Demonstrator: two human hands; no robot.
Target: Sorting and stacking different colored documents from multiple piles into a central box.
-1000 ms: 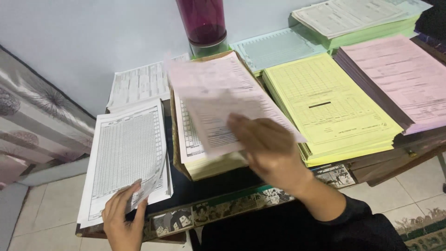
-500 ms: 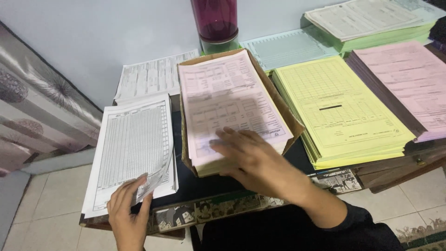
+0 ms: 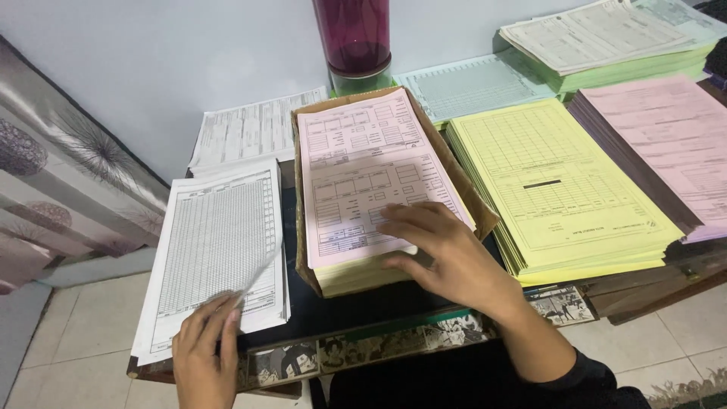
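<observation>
My right hand (image 3: 438, 250) lies flat, fingers spread, on the near right corner of a pink printed form topping a paper stack (image 3: 363, 170) inside a shallow cardboard box (image 3: 301, 220). My left hand (image 3: 203, 350) rests on the near edge of a white stack of gridded sheets (image 3: 216, 242) at the left, with its fingertips pressing down the top sheet's near right corner. Neither hand grips anything.
A yellow form stack (image 3: 556, 185) sits right of the box, a pink stack (image 3: 666, 140) beyond it, green and pale blue stacks (image 3: 606, 45) at the back. A dark red bottle (image 3: 354, 38) stands by the wall. More white sheets (image 3: 246, 132) lie behind the left stack.
My right hand laid a pink sheet down onto the boxed stack and now presses on it. The lifted corner under my left hand has been flattened.
</observation>
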